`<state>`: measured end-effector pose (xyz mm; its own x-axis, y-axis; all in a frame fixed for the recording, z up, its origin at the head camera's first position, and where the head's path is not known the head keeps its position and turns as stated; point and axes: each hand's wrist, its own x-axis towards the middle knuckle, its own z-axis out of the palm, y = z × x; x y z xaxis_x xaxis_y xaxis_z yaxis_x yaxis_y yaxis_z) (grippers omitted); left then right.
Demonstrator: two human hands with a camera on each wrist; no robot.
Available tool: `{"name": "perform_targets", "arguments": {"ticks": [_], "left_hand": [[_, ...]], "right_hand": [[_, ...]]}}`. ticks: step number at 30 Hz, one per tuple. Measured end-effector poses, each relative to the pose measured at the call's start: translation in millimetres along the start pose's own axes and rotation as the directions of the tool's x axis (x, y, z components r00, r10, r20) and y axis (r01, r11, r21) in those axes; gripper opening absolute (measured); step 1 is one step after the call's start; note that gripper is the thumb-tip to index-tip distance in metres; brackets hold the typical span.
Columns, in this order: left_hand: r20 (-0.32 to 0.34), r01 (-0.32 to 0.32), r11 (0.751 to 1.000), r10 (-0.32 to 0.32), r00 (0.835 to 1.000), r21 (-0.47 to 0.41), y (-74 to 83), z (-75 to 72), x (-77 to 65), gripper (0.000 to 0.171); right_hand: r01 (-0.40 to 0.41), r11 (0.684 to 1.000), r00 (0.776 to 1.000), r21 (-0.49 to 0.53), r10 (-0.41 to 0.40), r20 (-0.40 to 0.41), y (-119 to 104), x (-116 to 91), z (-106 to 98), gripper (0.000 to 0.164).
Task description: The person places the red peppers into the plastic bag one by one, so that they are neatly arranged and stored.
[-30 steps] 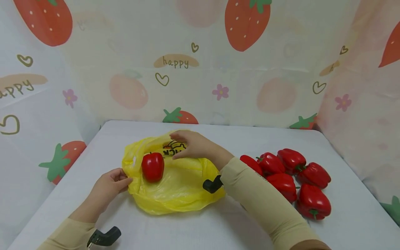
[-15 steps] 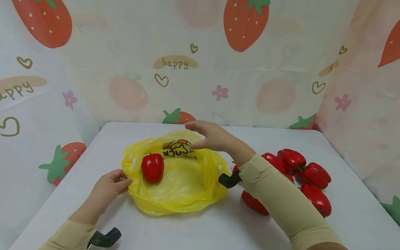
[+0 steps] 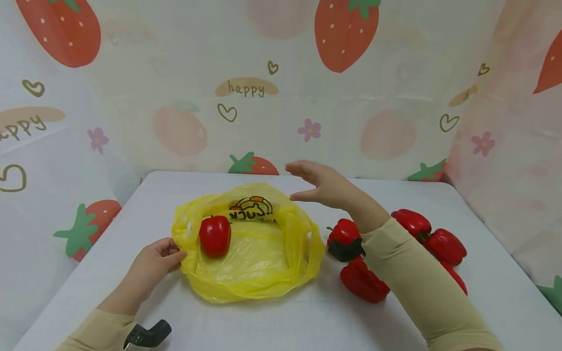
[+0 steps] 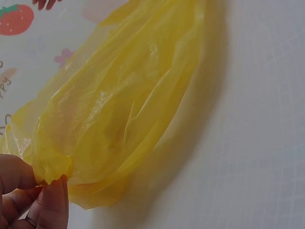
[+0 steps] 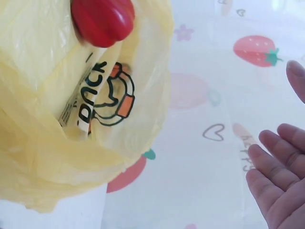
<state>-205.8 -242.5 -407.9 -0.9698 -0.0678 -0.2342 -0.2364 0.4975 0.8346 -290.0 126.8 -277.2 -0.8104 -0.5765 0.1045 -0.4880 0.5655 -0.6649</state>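
Observation:
A yellow plastic bag (image 3: 254,287) lies on the table with its mouth spread wide. Inside, toward its left side, sits a red bell pepper (image 3: 215,236), which the right wrist view shows beside the bag's printed logo (image 5: 114,98). My left hand (image 3: 151,261) pinches the bag's left edge between thumb and fingers; the left wrist view shows the film (image 4: 114,109) bunched at the fingertips. Over the bag's far right rim, my right hand (image 3: 327,187) is raised with fingers extended, thumb apart, holding nothing.
To the right lie several red bell peppers, among them a near one (image 3: 364,282), one (image 3: 344,231) by the wrist camera and one (image 3: 445,246) farther out. My right sleeve (image 3: 421,287) hides part of the group. A strawberry-print curtain (image 3: 281,131) stands behind the white table (image 3: 281,324).
My right hand has moved right and up, away from over the bag's middle toward its right rim. My left hand keeps its hold at the bag's left edge.

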Motion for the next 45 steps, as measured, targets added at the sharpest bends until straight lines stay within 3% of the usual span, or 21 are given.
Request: {"name": "perform_targets", "arguments": {"ticks": [29, 45], "left_hand": [[0.002, 0.002, 1.000, -0.002, 1.000, 0.006, -1.9, 0.7, 2.0, 0.038], [0.003, 0.004, 1.000, -0.004, 1.000, 0.000, -0.5, 0.6, 1.3, 0.039]], "right_hand": [[-0.012, 0.996, 0.999, -0.085, 0.009, -0.038, 42, -70, -44, 0.069], [-0.085, 0.987, 0.996, -0.139, 0.084, -0.008, 63, -115, -42, 0.065]]}}
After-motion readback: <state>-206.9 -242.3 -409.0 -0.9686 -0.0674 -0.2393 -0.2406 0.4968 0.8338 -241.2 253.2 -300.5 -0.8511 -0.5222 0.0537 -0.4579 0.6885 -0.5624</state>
